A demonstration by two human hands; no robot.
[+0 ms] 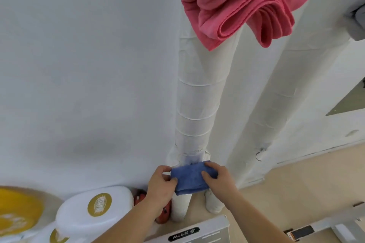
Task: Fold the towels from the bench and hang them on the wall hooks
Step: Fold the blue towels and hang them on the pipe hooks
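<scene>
Holding a small folded blue terry towel (188,178) between both hands, low in the view, just in front of the foot of a white tape-wrapped upright pipe (197,94). Gripping the towel's left edge with the left hand (160,182), thumb lying on the near face, fingers curling round behind. Pinching the right edge with the right hand (218,176), thumb pressing on the front, fingers wrapping over the top corner. Carrying the blue terry towel clear of the beige floor (296,183), with stacked layers showing along its lower edge.

Facing a plain white painted wall (79,65) with a folded pink terry towel (237,6) draping high up on it, well above the hands, its layered edges drooping to the right. Failing to make out what is bearing it under the cloth.

Standing by a second white wrapped pipe (266,94) to the right of the first, with a scrap of grey cloth (357,21) showing at the right edge.

Looking down past the left forearm at a white plastic tub with a gold oval label (94,213), a round yellow lid (17,211) at far left, and something red (139,195) half hidden behind the left wrist. Looking down also at a white machine top with a black label (197,232) at the bottom edge.
</scene>
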